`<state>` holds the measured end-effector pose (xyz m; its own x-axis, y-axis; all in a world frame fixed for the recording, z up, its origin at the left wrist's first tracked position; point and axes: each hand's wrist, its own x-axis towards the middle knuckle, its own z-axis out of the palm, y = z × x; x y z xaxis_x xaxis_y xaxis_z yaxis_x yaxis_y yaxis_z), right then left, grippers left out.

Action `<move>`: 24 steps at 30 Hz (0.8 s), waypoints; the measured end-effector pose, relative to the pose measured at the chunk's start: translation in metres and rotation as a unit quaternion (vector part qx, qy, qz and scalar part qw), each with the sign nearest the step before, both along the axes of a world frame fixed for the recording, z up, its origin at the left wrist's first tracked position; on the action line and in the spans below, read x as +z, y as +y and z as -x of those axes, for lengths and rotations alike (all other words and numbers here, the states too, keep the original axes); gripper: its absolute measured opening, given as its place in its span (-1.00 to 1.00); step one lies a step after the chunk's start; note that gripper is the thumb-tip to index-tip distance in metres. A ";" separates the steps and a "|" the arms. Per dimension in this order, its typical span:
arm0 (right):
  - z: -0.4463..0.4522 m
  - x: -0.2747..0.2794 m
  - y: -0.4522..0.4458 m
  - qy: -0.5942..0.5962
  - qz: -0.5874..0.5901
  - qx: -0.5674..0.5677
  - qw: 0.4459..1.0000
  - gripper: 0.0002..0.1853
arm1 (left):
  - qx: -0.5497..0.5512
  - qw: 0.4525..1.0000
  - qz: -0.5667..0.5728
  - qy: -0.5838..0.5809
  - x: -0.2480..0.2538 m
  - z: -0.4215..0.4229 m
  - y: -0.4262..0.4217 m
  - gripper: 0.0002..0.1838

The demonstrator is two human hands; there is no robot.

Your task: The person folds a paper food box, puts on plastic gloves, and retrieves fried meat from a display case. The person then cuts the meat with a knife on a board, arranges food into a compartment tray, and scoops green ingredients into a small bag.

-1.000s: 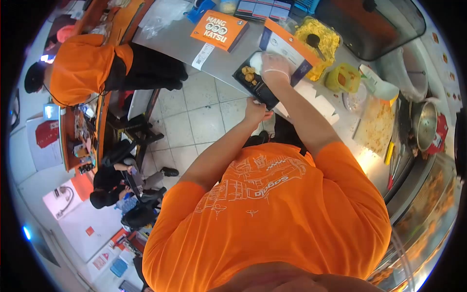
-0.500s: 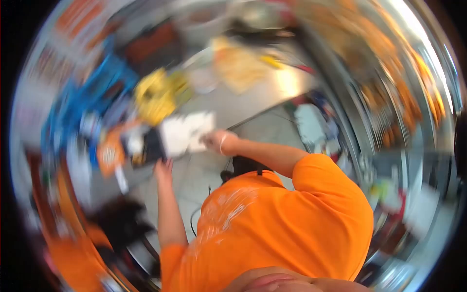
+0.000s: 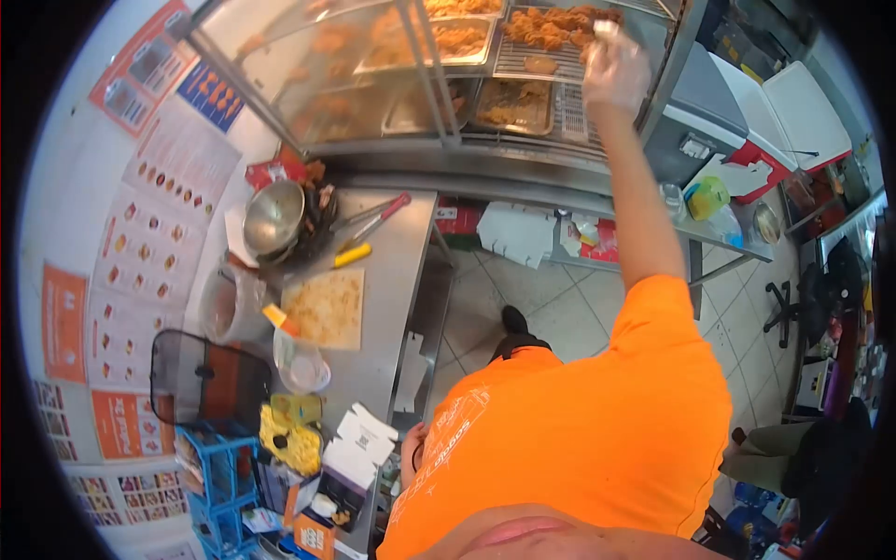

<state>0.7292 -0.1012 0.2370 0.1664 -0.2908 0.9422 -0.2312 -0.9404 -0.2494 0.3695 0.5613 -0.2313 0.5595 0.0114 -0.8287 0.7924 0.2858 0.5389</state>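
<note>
My right hand (image 3: 616, 75), in a clear glove, reaches into the lit display case (image 3: 448, 154) at the top. Its fingers are bent together beside the fried pieces (image 3: 551, 28) on the wire rack; a small pale thing shows at the fingertips, too small to name. Low down, my left hand (image 3: 413, 448) is partly hidden by my orange shirt, near the counter edge, its fingers not clear. The open box (image 3: 341, 490) with white and brown food stands on the counter near it, its white flap (image 3: 362, 443) up.
On the steel counter (image 3: 392, 271) are a stained cutting board (image 3: 327, 308), a metal bowl (image 3: 273, 219), tongs (image 3: 383, 219) and a yellow food tub (image 3: 291, 443). Blue crates (image 3: 219, 476) stand lower left. A red and white cooler (image 3: 784, 121) is at right; a person's legs (image 3: 770, 457) show lower right.
My body has turned from the counter to the display case. My right hand has left the box and entered the case. My left hand has let go of the box and dropped to my side.
</note>
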 end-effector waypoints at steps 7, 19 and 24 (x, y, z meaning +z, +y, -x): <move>-0.117 0.155 -0.084 0.447 0.114 -0.066 0.885 -0.60 | 0.052 0.993 -0.034 -0.096 0.105 -0.194 -0.102 -0.48; -0.203 0.198 -0.087 0.470 0.142 0.025 0.871 -0.60 | -0.058 0.995 0.033 -0.074 0.130 -0.310 -0.194 -0.59; -0.275 0.168 -0.087 0.457 0.094 0.001 0.884 -0.65 | -0.037 0.995 0.042 -0.079 0.125 -0.338 -0.184 -0.62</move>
